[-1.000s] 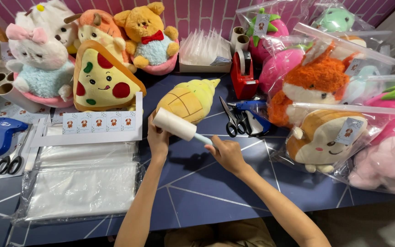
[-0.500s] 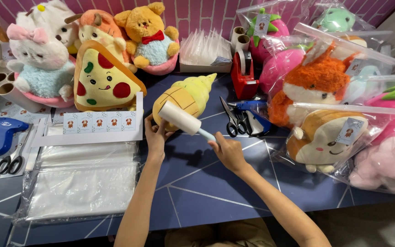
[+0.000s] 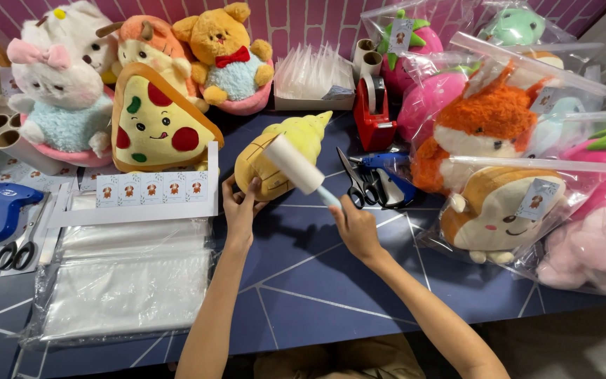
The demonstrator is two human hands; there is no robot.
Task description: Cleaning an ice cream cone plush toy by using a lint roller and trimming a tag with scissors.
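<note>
A yellow cone-shaped plush toy [image 3: 296, 140] lies on the dark blue table [image 3: 317, 281]. My left hand [image 3: 238, 209] grips its brown near end. My right hand [image 3: 354, 226] holds the light blue handle of a white lint roller [image 3: 294, 164], whose roll rests against the side of the plush. Black scissors [image 3: 356, 184] and a blue tagging gun [image 3: 386, 175] lie just right of the roller.
Clear plastic bags [image 3: 124, 281] are stacked at the left under a strip of paw tags [image 3: 150, 188]. Unbagged plush toys line the back left, among them a pizza slice [image 3: 154, 126]. Bagged plush toys [image 3: 499, 203] crowd the right. A red tape dispenser [image 3: 373, 112] stands behind.
The lint roller has moved up and away from me along the yellow plush. My left hand stayed on the plush's near end, which shifted slightly.
</note>
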